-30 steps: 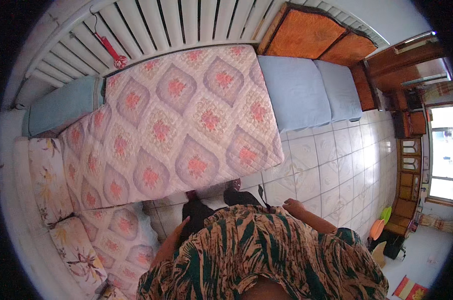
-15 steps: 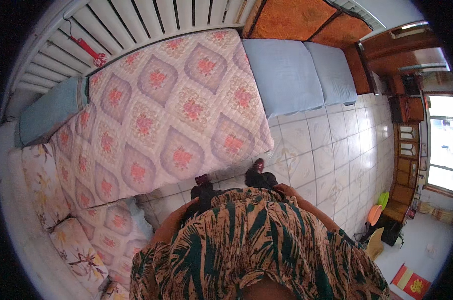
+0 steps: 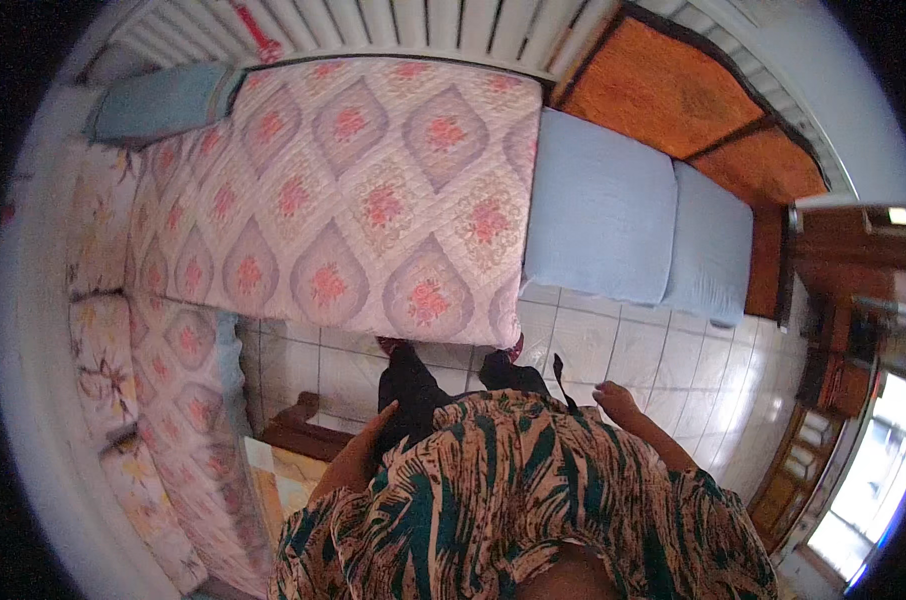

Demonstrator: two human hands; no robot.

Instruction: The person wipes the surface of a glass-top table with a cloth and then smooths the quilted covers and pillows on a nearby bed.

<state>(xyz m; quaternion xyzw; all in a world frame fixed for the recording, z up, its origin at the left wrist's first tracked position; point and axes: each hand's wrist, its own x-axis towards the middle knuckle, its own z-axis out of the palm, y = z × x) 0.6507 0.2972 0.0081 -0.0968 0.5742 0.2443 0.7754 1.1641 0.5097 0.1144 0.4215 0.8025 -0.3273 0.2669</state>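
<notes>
My left hand (image 3: 381,420) hangs beside my dark trouser leg (image 3: 410,388), its fingers stretched along the cloth and nothing seen in them. Out to the right, my right hand (image 3: 615,400) hangs over the tiled floor with its fingers curled in. Whether it holds anything small cannot be made out. A thin dark strip (image 3: 559,370) shows between that hand and my leg; what it is stays unclear. In front of me lies a broad surface under a quilted pink floral cover (image 3: 358,205). My shoes are partly hidden under its near edge.
Blue covered cushions (image 3: 601,205) adjoin the quilt on the right, before an orange padded back (image 3: 663,90). A teal cushion (image 3: 163,105) lies at the far left. A floral seat (image 3: 183,400) and a brown wooden piece (image 3: 303,432) stand at left. Tiled floor (image 3: 623,345) extends rightward.
The view has turned and shifted, so the quilt and cushions sit differently. My right hand has swung away from my leg. The brown wooden piece has come into view at left.
</notes>
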